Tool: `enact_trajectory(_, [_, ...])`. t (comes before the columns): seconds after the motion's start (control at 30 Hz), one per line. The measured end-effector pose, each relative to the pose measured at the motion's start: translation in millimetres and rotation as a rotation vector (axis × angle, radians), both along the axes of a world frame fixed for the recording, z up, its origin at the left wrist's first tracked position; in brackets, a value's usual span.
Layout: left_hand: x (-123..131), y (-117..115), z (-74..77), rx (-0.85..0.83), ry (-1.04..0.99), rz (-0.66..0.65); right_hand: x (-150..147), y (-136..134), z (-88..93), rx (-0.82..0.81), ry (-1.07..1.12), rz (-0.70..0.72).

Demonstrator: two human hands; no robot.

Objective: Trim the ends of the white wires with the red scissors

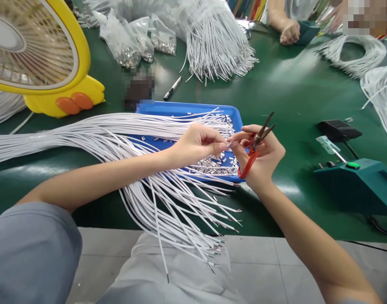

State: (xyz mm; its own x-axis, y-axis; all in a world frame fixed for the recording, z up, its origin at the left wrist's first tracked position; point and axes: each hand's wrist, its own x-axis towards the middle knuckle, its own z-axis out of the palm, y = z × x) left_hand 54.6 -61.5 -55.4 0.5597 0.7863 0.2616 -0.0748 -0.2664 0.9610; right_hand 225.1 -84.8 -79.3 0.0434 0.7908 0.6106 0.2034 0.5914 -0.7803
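Observation:
My left hand (200, 143) is closed in a pinch above the blue tray (236, 116), its fingertips meeting those of my right hand. Something tiny and pale shows between the fingertips, too small to name. Red-handled scissors (252, 156) hang on the fingers of my right hand (266, 154), blades pointing up and slightly parted. Thumb and forefinger of that hand pinch at the same spot. Small metal clips (212, 164) lie loose in the tray. A long bundle of white cables (95, 126) crosses the tray, and more cables (174, 228) with stripped ends droop over the table edge onto my lap.
At the left stands a yellow fan (82, 46). Bags of metal parts (126, 46), a pen (173, 88) and another cable bundle (215, 46) lie beyond the tray. A green machine (358, 185) sits at right. Across the green table (285, 84) is a co-worker's hand (289, 31).

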Motion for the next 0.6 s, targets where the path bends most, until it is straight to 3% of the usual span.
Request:
enact_trajectory(0.13, [-1, -4, -2.3, 0.029, 0.007, -0.062, 4, 9, -0.7, -0.017, -0.015, -0.058])
enact_trajectory(0.2, [-1, -8, -3.9, 0.134, 0.033, -0.052, 8, 16, -1.4, -0.034, -0.005, -0.102])
enact_trajectory(0.27, [-2, -13, -4.6, 0.355, 0.079, -0.023, 12, 23, -2.8, -0.041, 0.001, -0.122])
enact_trajectory(0.47, [-5, -41, 5.2, 1.279, 0.184, 0.045, 22, 35, -9.7, -0.063, -0.06, -0.165])
enact_trajectory(0.53, [-6, -52, 10.0, 1.418, 0.192, 0.018, 23, 36, -11.4, -0.088, -0.041, -0.169])
enact_trajectory(0.6, [-6, -62, 13.6, 1.424, 0.196, -0.036, 23, 37, -12.4, -0.099, -0.016, -0.18])
